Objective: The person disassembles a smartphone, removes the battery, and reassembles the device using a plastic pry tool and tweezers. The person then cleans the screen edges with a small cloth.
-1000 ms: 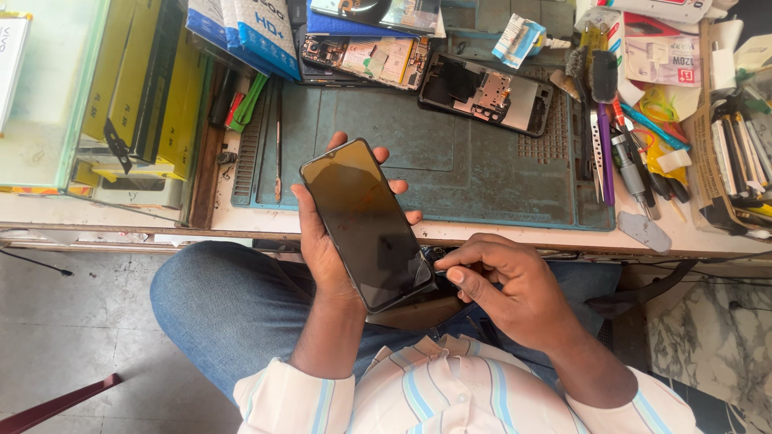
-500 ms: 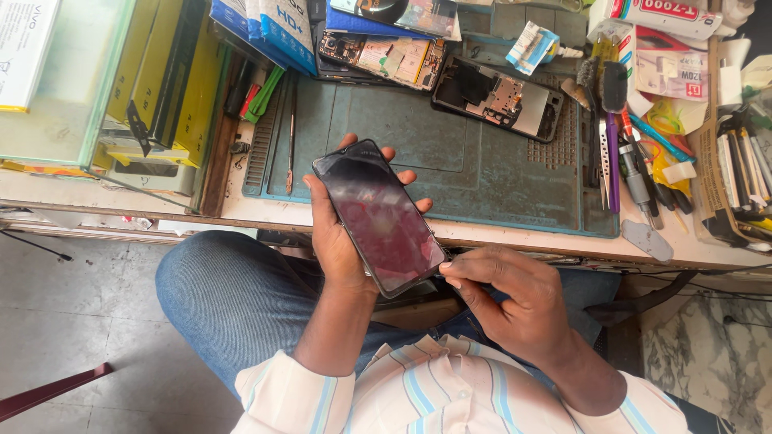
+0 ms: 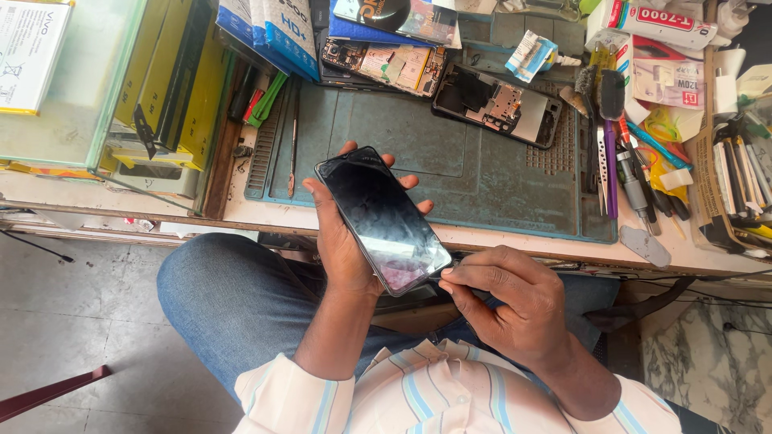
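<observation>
Cradling of dark smartphone (image 3: 382,217) in left hand (image 3: 342,241), fingers wrapped round both long edges, glass face up, held above the lap at the near edge of the bench and slightly tilted; right hand (image 3: 507,301) pinched nearly shut at the phone's lower corner, thumb and forefinger pressed together on something very small. Risk noted: prying or pushing too hard at that corner likely to crack the glass or bend the frame; grip of the left hand on bare edges only, so a slip could drop the phone to the tiled floor (image 3: 88,321), since nothing lies under it but a denim-clad knee. Further risk: small part, if any, lost into the lap or the gap below the bench. Behind, on green work mat (image 3: 450,161): opened phone chassis (image 3: 498,104) with exposed board, well apart from the hands; screwdrivers and brush (image 3: 611,92) at mat's right side. Hidden or unclear: object between right fingertips not discernible, possibly a pin or pick; lower corner of phone covered by those fingers; phone's back and ports unseen; screen dark, condition hard to judge under reflections; far right of bench cut off
</observation>
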